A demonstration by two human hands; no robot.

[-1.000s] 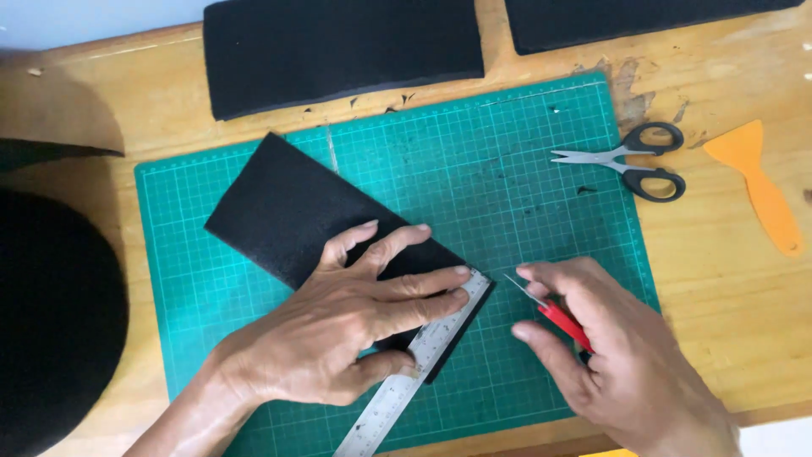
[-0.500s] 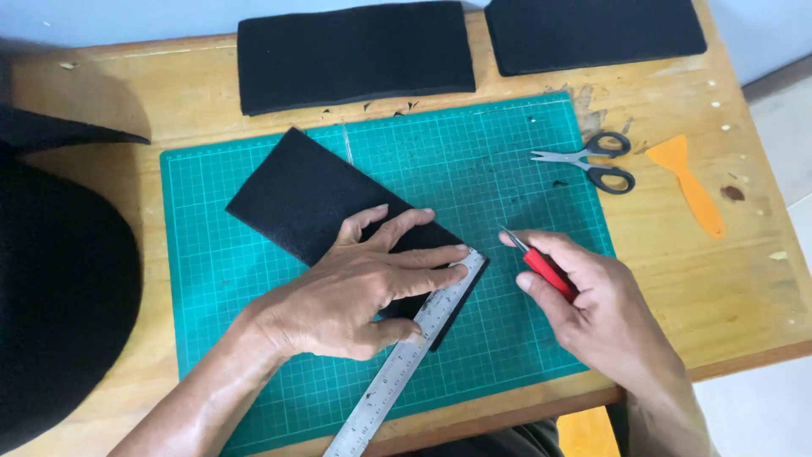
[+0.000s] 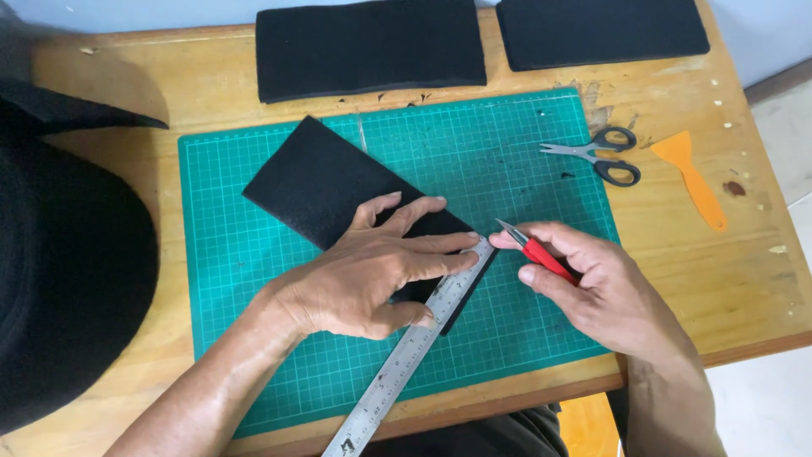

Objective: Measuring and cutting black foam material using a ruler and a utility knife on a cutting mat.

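Compared with half a second ago, little has shifted: the left hand (image 3: pixel 364 275) still presses flat on the steel ruler (image 3: pixel 406 364) over the black foam sheet (image 3: pixel 317 182). Cutting looks about to begin. The right hand (image 3: pixel 592 283) is clamped on a red craft knife (image 3: pixel 533 248) (blade tip at ten o'clock, just beside the ruler's top end). Next calls for a steady draw along the edge, toward seven o'clock.

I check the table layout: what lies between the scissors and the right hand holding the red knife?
In the head view, only bare green cutting mat lies between the scissors and the right hand.
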